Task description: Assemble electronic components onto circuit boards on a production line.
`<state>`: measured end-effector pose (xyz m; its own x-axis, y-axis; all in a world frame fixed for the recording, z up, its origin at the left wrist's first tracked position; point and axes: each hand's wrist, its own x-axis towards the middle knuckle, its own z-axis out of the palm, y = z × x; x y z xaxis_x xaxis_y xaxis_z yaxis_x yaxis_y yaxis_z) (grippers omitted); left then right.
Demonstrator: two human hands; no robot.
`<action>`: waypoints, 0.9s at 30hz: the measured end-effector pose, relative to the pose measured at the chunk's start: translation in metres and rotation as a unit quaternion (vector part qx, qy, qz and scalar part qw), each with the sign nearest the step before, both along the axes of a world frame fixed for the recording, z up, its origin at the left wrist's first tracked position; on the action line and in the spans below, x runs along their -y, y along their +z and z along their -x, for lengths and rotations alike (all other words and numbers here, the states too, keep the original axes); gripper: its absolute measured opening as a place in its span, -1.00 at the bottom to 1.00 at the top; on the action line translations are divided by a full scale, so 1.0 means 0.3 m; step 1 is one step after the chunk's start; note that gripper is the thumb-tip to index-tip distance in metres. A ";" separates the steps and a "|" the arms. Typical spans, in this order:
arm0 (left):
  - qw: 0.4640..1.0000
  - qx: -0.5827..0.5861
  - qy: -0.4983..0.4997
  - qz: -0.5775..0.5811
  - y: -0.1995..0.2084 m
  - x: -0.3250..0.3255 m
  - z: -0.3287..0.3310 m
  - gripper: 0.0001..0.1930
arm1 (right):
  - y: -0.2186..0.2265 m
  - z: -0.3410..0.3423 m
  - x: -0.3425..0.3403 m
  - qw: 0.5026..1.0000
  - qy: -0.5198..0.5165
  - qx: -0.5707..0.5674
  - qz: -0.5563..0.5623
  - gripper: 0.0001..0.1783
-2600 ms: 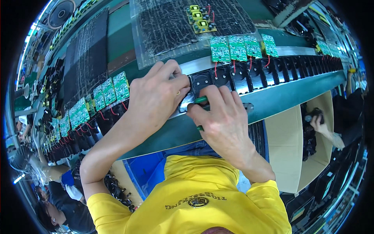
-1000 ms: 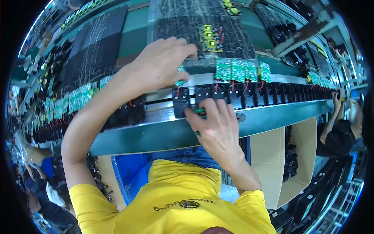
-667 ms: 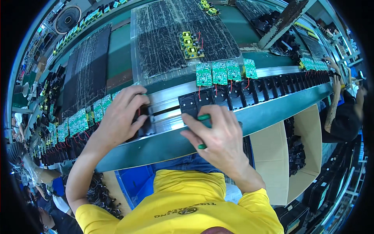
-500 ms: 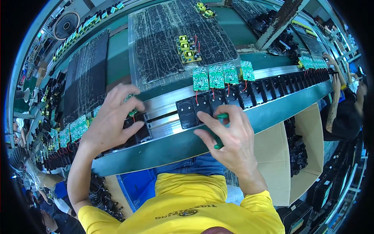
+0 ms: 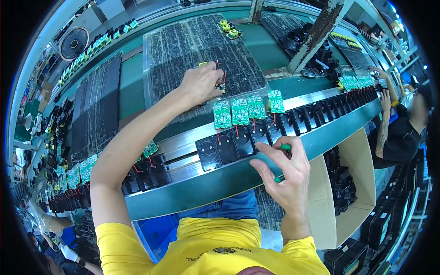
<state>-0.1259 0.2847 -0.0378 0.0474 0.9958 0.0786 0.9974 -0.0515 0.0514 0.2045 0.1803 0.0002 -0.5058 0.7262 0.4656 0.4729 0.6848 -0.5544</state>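
Note:
My left hand [image 5: 200,85] has its fingers curled around a small circuit board [image 5: 222,87] with a red wire, on the scratched dark mat; fingers hide most of it. Bent fingers of my right hand [image 5: 293,176] hold a green-handled tool [image 5: 285,147]; only two green bits show, so its kind is hidden. That hand hovers at the near edge of a row of black plastic case halves [image 5: 228,151]. Green circuit boards [image 5: 222,114] lean at the row's far side, joined to the cases by red wires. The leftmost case half [image 5: 208,156] has no board attached.
A metal rail [image 5: 183,161] carries the cases along the green bench edge [image 5: 192,197]. More wired cases [image 5: 146,176] lie under my left arm. A rusty post [image 5: 316,41] rises beyond. At right are a cardboard box [image 5: 355,197] of black parts and another person's arm [image 5: 384,123].
My left hand has left the cases at the left and reached forward to the boards on the mat. My right hand still holds the green-handled tool, slightly farther right and lower in view.

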 end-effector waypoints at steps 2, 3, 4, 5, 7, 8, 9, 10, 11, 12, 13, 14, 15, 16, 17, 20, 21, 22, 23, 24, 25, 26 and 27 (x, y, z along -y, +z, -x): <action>0.998 0.057 -0.004 -0.021 0.037 0.007 0.006 -0.69 | 0.016 -0.002 -0.014 1.000 0.001 -0.012 -0.008 -0.55; 0.996 0.084 -0.002 -0.032 0.061 0.019 0.015 -0.70 | 0.024 0.005 -0.023 1.000 0.005 -0.020 -0.012 -0.55; 0.993 0.111 0.000 -0.043 0.087 0.037 0.026 -0.72 | 0.033 0.015 -0.031 0.999 0.009 -0.027 -0.016 -0.55; 0.993 0.110 0.004 -0.043 0.118 0.066 0.031 -0.72 | 0.048 0.032 -0.037 0.999 0.013 -0.028 -0.015 -0.55; 0.964 0.251 -0.044 -0.079 0.200 0.141 -0.008 -0.61 | 0.095 0.061 -0.060 0.998 0.004 -0.066 -0.007 -0.55; 0.940 0.319 -0.066 -0.096 0.240 0.191 -0.029 -0.54 | 0.110 0.078 -0.074 0.996 0.001 -0.086 -0.002 -0.55; 0.912 0.385 -0.085 -0.113 0.282 0.247 -0.049 -0.48 | 0.121 0.093 -0.081 0.994 0.000 -0.106 0.002 -0.55; 0.912 0.387 -0.085 -0.109 0.313 0.298 -0.080 -0.48 | 0.118 0.105 -0.090 0.995 -0.002 -0.104 0.006 -0.55; 0.909 0.401 -0.083 -0.080 0.356 0.358 -0.127 -0.46 | 0.121 0.115 -0.099 0.990 0.033 -0.127 0.053 -0.56; 0.906 0.413 -0.075 -0.055 0.393 0.420 -0.168 -0.44 | 0.119 0.134 -0.111 0.981 0.073 -0.150 0.100 -0.57; 0.902 0.425 -0.068 -0.029 0.421 0.473 -0.204 -0.42 | 0.114 0.150 -0.118 0.967 0.112 -0.173 0.147 -0.59; 0.899 0.435 -0.058 -0.008 0.444 0.520 -0.224 -0.40 | 0.119 0.163 -0.118 0.949 0.156 -0.194 0.192 -0.60; 0.905 0.420 -0.061 -0.010 0.447 0.548 -0.226 -0.33 | 0.115 0.169 -0.111 0.948 0.162 -0.192 0.195 -0.60; 0.912 0.405 -0.064 -0.010 0.443 0.570 -0.226 -0.26 | 0.109 0.170 -0.102 0.948 0.165 -0.208 0.173 -0.62; 0.915 0.401 -0.047 -0.014 0.445 0.609 -0.230 -0.26 | 0.106 0.179 -0.082 0.944 0.180 -0.228 0.154 -0.64; 0.923 0.380 -0.043 0.030 0.410 0.684 -0.262 -0.40 | 0.099 0.215 -0.007 0.956 0.152 -0.243 0.055 -0.73; 0.926 0.372 -0.040 0.045 0.387 0.700 -0.268 -0.44 | 0.104 0.229 0.027 0.972 0.095 -0.215 -0.009 -0.78; 0.932 0.356 -0.067 -0.013 0.318 0.710 -0.274 -0.50 | 0.102 0.226 0.054 0.968 0.115 -0.223 -0.001 -0.78; 0.929 0.360 -0.073 -0.048 0.321 0.712 -0.296 -0.56 | 0.102 0.196 0.064 0.973 0.092 -0.211 0.007 -0.79; 0.925 0.362 -0.080 -0.082 0.324 0.720 -0.304 -0.62 | 0.097 0.189 0.064 0.978 0.069 -0.198 0.014 -0.80; 0.926 0.362 -0.073 -0.079 0.321 0.721 -0.305 -0.62 | 0.082 0.190 0.059 0.977 0.073 -0.199 0.020 -0.80; 0.908 0.403 -0.074 -0.081 0.320 0.718 -0.305 -0.66 | 0.058 0.189 0.055 0.955 0.101 -0.262 0.091 -0.81; 0.888 0.445 -0.078 -0.083 0.319 0.712 -0.305 -0.70 | 0.034 0.185 0.053 0.925 0.124 -0.322 0.158 -0.81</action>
<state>-0.0342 0.0710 0.0579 0.0297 0.9537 0.2991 0.5454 -0.2662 0.7948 0.1491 0.1644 0.0104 -0.3664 0.7765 0.5126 -0.1758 0.4833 -0.8576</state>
